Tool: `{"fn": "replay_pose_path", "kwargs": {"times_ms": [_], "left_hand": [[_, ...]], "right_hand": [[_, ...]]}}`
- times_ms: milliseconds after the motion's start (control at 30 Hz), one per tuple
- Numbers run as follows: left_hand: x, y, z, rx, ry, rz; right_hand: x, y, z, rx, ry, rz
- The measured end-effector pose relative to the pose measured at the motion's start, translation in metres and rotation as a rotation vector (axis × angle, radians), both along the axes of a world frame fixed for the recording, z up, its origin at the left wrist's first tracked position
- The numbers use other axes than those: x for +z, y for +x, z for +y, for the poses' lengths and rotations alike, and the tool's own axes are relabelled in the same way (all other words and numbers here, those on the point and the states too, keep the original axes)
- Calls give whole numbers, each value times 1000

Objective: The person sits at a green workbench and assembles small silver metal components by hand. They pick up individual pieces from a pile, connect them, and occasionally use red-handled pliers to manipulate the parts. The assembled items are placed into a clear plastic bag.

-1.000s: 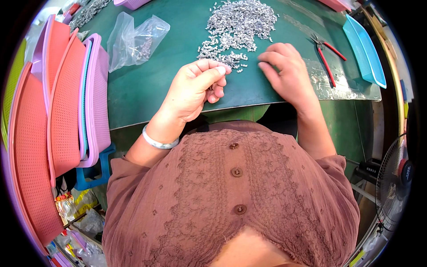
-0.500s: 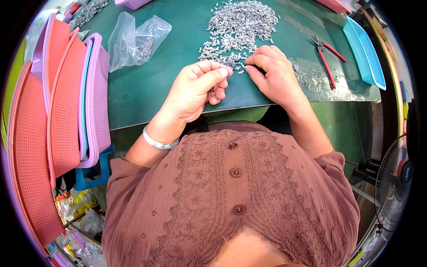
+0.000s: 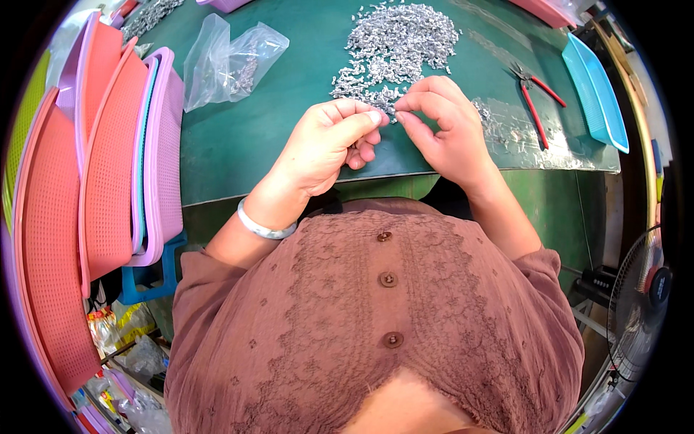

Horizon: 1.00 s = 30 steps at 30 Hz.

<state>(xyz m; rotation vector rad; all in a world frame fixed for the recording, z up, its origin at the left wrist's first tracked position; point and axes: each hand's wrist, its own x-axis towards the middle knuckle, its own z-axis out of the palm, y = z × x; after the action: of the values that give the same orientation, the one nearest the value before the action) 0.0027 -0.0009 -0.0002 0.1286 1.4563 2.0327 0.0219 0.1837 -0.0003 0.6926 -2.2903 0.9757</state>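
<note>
A heap of small silver metal pieces lies on the green tabletop, thinning out toward me. At its near edge my left hand is closed, thumb pressed against the index finger; whatever lies in that pinch is too small to make out. My right hand faces it from the right with thumb and index fingertips close together. Between the two sets of fingertips there is a tiny silver bit, and I cannot tell which hand grips it. A pale bangle circles my left wrist.
Red-handled pliers and a blue plastic basket lie to the right. Left of the heap sits a clear plastic bag with some silver pieces. Stacked pink and purple baskets line the left side; a fan stands at lower right.
My right fingertips have closed in toward my left ones, so the gap between the hands has narrowed. The whole view has shifted slightly.
</note>
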Motion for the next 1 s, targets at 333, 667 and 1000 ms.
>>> {"fn": "replay_pose_path", "kwargs": {"times_ms": [333,667,1000], "left_hand": [[-3,0,-1,2,31,1],[-2,3,2,32,-15,57],[-5,4,1,45,-7,71]], "right_hand": [[5,4,-8,55,-11,43],[2,6,0,103,-105,-128],[1,8,-4,92,-154,-169]]}}
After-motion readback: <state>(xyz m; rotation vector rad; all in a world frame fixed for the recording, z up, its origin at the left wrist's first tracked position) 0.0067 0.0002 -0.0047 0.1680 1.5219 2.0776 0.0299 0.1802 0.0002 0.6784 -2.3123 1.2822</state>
